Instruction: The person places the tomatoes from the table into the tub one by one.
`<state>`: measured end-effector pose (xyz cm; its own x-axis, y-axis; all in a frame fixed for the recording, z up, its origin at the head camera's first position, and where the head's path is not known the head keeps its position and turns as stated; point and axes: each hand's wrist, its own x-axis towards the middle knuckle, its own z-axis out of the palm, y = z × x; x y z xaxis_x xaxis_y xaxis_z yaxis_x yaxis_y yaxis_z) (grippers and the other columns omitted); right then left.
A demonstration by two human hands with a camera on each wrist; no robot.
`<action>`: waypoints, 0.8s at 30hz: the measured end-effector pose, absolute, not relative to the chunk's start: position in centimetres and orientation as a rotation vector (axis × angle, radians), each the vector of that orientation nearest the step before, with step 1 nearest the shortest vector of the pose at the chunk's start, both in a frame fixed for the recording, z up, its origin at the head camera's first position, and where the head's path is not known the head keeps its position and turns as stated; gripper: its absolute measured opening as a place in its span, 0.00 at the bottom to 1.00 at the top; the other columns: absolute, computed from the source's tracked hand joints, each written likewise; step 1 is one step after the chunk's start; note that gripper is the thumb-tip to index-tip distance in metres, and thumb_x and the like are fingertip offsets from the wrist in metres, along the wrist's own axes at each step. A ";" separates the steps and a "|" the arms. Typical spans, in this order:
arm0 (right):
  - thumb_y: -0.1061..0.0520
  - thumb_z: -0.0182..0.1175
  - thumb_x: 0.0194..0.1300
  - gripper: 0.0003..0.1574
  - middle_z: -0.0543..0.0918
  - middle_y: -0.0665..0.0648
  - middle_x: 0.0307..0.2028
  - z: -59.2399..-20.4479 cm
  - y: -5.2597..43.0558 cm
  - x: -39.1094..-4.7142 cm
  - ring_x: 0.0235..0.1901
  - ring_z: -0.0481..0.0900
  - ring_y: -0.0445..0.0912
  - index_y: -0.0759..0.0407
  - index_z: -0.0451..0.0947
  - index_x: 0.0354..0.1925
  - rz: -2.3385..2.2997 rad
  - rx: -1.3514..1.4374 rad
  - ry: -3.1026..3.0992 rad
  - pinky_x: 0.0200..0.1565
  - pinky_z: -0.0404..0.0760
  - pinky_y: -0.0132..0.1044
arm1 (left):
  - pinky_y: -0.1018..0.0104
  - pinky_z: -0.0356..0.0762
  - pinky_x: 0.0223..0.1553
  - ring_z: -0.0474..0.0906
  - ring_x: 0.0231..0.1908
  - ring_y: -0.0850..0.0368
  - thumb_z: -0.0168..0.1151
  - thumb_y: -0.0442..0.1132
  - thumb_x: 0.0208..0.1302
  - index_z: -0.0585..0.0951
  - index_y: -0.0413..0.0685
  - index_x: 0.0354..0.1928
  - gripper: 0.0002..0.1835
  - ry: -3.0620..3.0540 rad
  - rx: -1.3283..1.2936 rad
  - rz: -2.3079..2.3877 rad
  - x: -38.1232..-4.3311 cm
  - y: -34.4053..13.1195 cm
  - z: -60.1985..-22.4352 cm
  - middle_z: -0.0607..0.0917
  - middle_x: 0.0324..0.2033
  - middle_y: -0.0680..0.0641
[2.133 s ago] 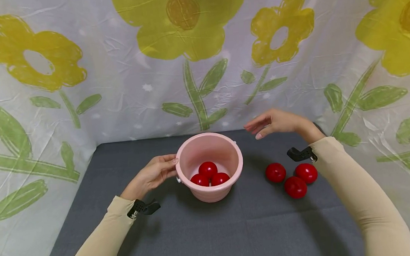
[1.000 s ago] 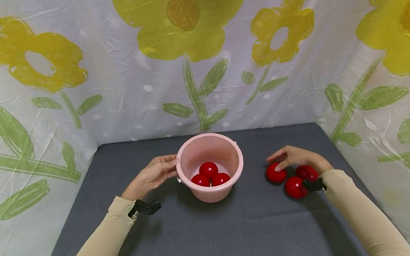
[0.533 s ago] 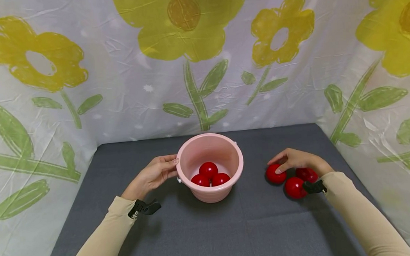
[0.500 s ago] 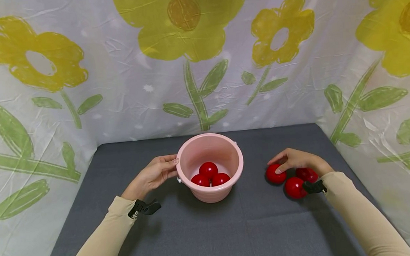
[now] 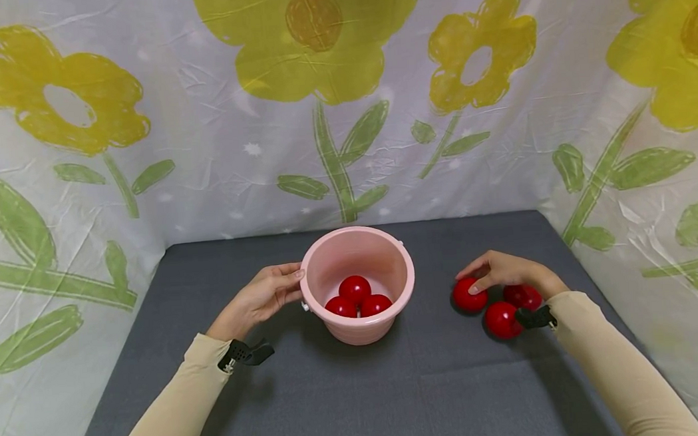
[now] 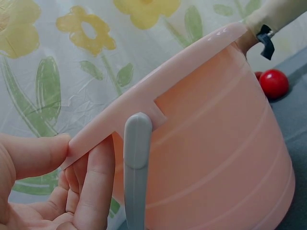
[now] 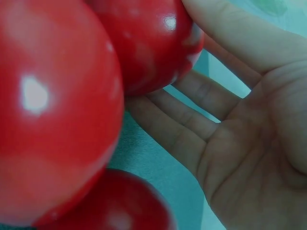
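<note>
A pink bucket (image 5: 360, 330) with a pale grey handle (image 6: 136, 167) stands mid-table, three glossy red balls (image 5: 354, 288) inside it. On its left side my left hand (image 5: 264, 295) pinches the rim, thumb on the outer lip and fingers tucked under it. Right of the bucket, three more red balls lie close together. My right hand (image 5: 502, 270) holds the leftmost ball (image 5: 468, 299) from above, the thumb on its near side and the other fingers around the far side. In the right wrist view two neighbouring balls (image 7: 57, 115) partly cover the scene in front of the palm.
The front ball (image 5: 502, 320) and the rear right ball (image 5: 522, 294) sit under the right wrist, beside its black strap (image 5: 535, 318). A dark grey cloth covers the table (image 5: 360, 404). Behind and at both sides hangs a white curtain (image 5: 213, 153) with yellow flowers.
My right hand has come down from above the table, right of the bucket, onto the leftmost loose ball and taken hold of it. The left hand and bucket have stayed put.
</note>
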<state>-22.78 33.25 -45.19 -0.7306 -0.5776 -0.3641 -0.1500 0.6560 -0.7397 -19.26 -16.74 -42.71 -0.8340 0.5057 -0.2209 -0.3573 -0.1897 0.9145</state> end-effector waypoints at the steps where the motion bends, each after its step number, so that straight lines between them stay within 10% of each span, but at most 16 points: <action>1: 0.53 0.69 0.62 0.30 0.83 0.64 0.57 -45.1 33.2 -22.8 0.58 0.79 0.59 0.63 0.79 0.59 -0.937 -0.562 2.288 0.51 0.81 0.30 | 0.71 0.86 0.42 0.85 0.40 0.64 0.49 0.30 0.74 0.55 0.21 0.70 0.28 1.529 0.173 2.060 -19.3 -16.8 -42.7 0.85 0.43 0.52; 24: 0.51 0.70 0.61 0.31 0.83 0.62 0.57 -39.2 32.2 -24.8 0.54 0.81 0.50 0.59 0.78 0.61 -0.924 -0.552 2.338 0.49 0.83 0.32 | 0.72 0.86 0.43 0.85 0.41 0.64 0.51 0.31 0.74 0.55 0.21 0.70 0.30 1.530 0.192 2.053 -19.3 -16.9 -42.7 0.84 0.45 0.50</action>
<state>-24.77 32.21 -39.23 -0.7582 -0.5521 -0.3468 -0.1660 0.6778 -0.7163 -19.29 -16.86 -42.72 -0.8294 0.5163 -0.2132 -0.3521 -0.1869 0.9171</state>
